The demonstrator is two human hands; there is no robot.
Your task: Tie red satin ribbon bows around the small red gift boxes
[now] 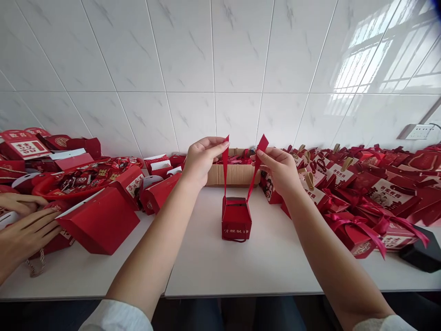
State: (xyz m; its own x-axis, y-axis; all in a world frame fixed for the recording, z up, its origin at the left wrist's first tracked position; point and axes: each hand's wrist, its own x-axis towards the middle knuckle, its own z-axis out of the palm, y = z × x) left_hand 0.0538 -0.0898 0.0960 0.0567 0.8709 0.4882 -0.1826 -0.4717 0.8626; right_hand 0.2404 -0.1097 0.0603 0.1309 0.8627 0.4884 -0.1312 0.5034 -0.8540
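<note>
A small red gift box (236, 219) with gold lettering stands on the white table (220, 271) in front of me. Two ends of a red ribbon rise from its top. My left hand (201, 158) pinches the left ribbon end (225, 161) and my right hand (277, 169) pinches the right ribbon end (257, 163). Both hands hold the ribbon taut above the box, a little apart from each other.
A brown cardboard box (234, 174) sits behind by the tiled wall. Several finished red boxes with bows (365, 207) pile up on the right, flat red boxes and a red basket (82, 181) on the left. Another person's hands (24, 230) work at the far left. A black object (422, 255) lies at right.
</note>
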